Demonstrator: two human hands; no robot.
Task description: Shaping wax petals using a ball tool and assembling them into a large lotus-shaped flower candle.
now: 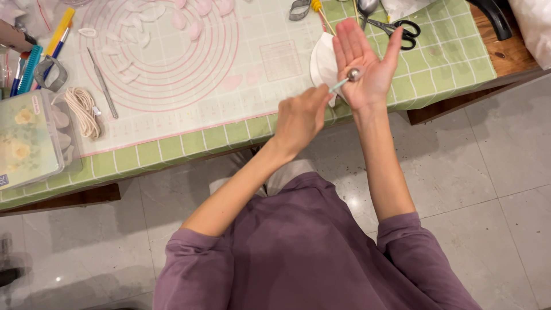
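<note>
Many pink petals (189,17) already lie finished on the far mat (229,57). The left hand (298,117) pinches a ball tool (346,79), its metal ball pressing the palm of the spread, upturned right hand (364,63); whether a petal sits underneath, I cannot tell.

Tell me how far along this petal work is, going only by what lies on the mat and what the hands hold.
Done: many cut petals lie on the rolling mat. In hand: the left hand holds a ball-tipped tool pressed into the open palm of the right hand; whether a petal lies under the ball cannot be told. Left: the petals on the mat look flat, apparently unshaped, and the scissors lie unused.
</note>
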